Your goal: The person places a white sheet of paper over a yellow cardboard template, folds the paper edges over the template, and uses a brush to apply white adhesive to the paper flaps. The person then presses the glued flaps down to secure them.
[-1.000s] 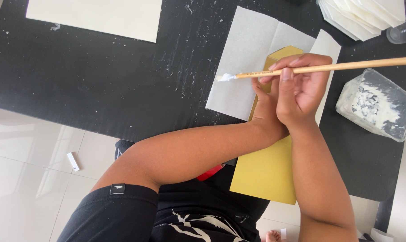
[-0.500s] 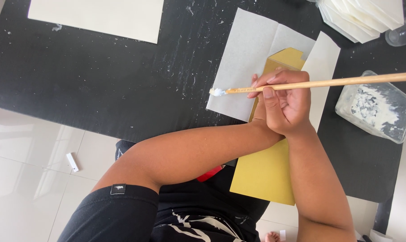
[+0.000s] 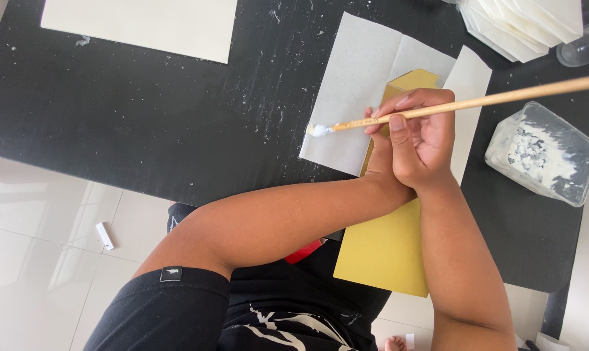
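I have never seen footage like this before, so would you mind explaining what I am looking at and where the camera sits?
The camera is worn on a person's head and looks straight down, so the bare arms entering from below are the wearer's own. There is no machine here, only two hands.

The right hand holds a long wooden brush whose tip carries white paste, over a white paper sheet on a black table. The left hand is mostly hidden beneath the right; it seems to press on a yellow envelope that lies partly over the white paper.

To the right stands a clear plastic tub smeared with white paste. At the top right lies a stack of white papers, at the top left a cream sheet.
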